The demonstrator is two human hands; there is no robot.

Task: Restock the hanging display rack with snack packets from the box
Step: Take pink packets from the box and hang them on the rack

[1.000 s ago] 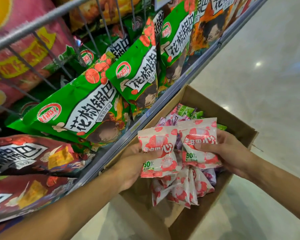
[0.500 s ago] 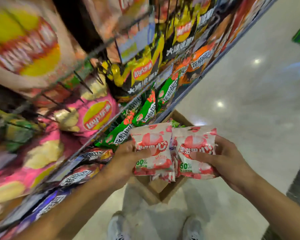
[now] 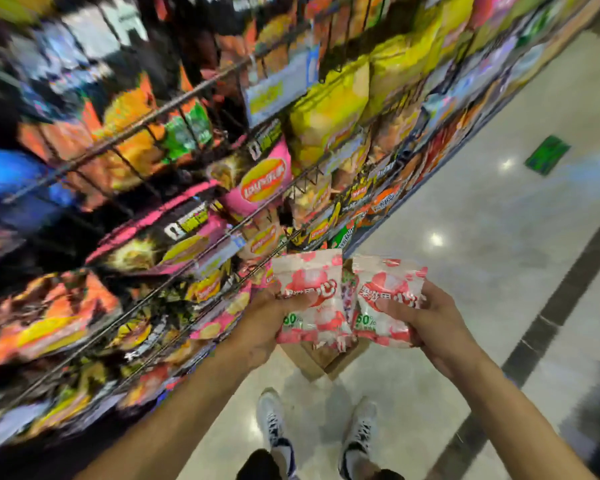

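Head camera view, looking down a shop aisle at 2 hands held out at waist height. Left hand (image 3: 269, 318) grips a bunch of pink and white snack packets (image 3: 310, 299), thumb pressed across the front of the top one. Right hand (image 3: 426, 322) pinches a second bunch of the same packets (image 3: 383, 296), thumb on the front, fingers curled behind. Both bunches sit side by side, almost touching, with more packets tucked behind and below the front ones.

Directly beneath them on the floor (image 3: 499, 237) stands the cardboard box (image 3: 321, 360), mostly hidden by the packets. At the left edge of the aisle rises the wire display rack (image 3: 174, 112), crowded with crisp bags (image 3: 262, 178) and blurred by camera motion. 2 white trainers (image 3: 359, 427) show at the bottom.

Risk, as a judgement: each hand holds several slippery packets by a loose pinch, so the rear ones could slide out and drop when lifted. With both hands full, threading a packet onto a peg is awkward, and an elbow could knock neighbouring bags off.
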